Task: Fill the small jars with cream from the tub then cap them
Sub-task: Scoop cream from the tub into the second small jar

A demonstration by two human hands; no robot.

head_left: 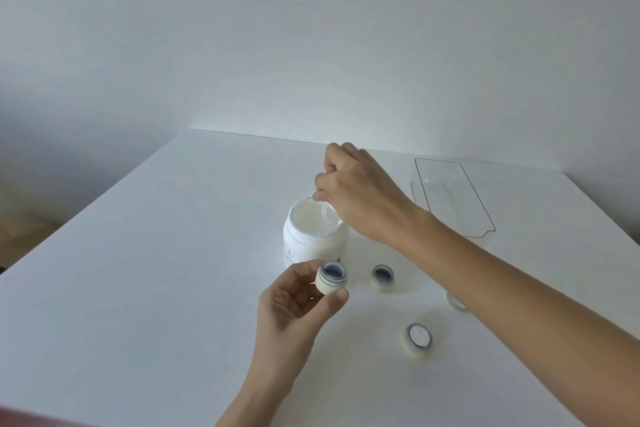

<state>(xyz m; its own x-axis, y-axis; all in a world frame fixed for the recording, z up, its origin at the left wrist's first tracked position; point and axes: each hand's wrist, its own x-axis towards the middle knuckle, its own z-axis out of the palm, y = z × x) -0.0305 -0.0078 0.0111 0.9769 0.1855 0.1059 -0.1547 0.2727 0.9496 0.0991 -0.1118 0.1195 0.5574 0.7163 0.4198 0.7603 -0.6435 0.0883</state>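
A white open tub (313,241) of cream stands in the middle of the white table. Over its mouth my right hand (353,191) grips a small translucent spatula (327,211) whose tip dips into the cream. My left hand (294,308) holds a small cream-coloured jar (331,278), open and empty, lifted just in front of the tub. A second empty open jar (382,277) stands to the right of it. Nearer to me, a third jar (418,340) stands on the table with white cream inside.
A clear plastic tray (453,198) lies at the back right. Part of a pale round lid or jar (455,302) shows beside my right forearm, mostly hidden. The white table (173,270) ends at a wall behind and drops off at the left.
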